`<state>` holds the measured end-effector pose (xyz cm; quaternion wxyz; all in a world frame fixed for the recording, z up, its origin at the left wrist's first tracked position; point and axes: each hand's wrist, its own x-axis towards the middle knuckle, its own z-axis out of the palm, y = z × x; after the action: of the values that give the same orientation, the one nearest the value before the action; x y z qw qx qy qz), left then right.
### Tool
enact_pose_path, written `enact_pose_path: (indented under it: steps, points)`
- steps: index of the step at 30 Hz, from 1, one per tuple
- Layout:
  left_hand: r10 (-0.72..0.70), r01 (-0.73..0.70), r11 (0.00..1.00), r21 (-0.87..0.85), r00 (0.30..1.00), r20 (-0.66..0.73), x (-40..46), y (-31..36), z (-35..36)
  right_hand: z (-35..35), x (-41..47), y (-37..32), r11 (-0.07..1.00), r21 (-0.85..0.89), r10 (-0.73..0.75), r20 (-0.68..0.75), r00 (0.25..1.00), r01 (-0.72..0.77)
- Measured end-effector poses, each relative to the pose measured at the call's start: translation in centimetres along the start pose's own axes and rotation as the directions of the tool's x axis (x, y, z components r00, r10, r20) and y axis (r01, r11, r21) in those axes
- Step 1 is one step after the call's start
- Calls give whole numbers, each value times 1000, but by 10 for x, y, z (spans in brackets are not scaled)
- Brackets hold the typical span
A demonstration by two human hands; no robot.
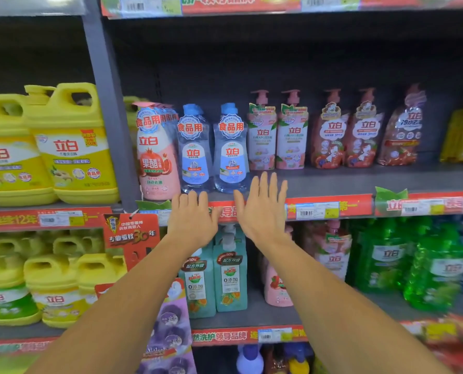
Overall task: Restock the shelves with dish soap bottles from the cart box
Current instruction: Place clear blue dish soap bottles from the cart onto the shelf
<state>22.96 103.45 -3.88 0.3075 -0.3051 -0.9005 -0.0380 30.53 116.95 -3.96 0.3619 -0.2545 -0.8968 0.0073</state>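
At the middle shelf (333, 182) we're right up against the stock. Left to right: yellow jugs (71, 141), a pink bottle (157, 157), then two blue bottles (214, 149) upright at the front edge. Our left hand (191, 220) and right hand (262, 209) hover just below them, each grip apart, fingers straight, holding nothing. We'd say these two are placed; gaps remain behind them. Cart box is out of sight, so we can't tell how many are left.

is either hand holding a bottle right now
No, both the left hand and right hand are open with straight fingers, just below the clear blue-capped bottles.
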Motion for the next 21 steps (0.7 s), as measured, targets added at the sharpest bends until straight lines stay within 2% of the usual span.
enact_pose_path:
  steps: [3, 5, 7, 8, 11, 15, 18, 21]
  points:
    - [-8, 6, 1000, 29, 998, 62, -4, 1, -4, -3, -20, 5, 994, -59, -93, 64, 994, 97]
    - [-49, 50, 999, -3, 997, 67, -7, 5, -4, -7, -35, 9, 992, -40, -116, 108, 987, 121]
    - [-53, 47, 988, -148, 998, -37, -13, 10, 4, -11, -56, 16, 990, -51, -123, 113, 986, 129]
    - [-31, 3, 973, -231, 993, -118, -21, 14, 10, -13, -68, 22, 990, -69, -112, 174, 978, 125]
    - [154, -227, 925, -305, 957, -245, -65, 40, 37, -15, -120, 48, 989, -132, -3, 405, 914, 62]
    - [437, -465, 774, -430, 883, -169, -144, 99, 68, -21, -208, 91, 979, -200, 135, 516, 846, -34]
    - [634, -621, 625, -473, 757, -158, -198, 148, 63, -37, -271, 126, 953, -278, 266, 560, 785, -124]
    - [742, -729, 498, -469, 638, -205, -236, 198, 48, -62, -325, 163, 931, -298, 349, 549, 760, -212]
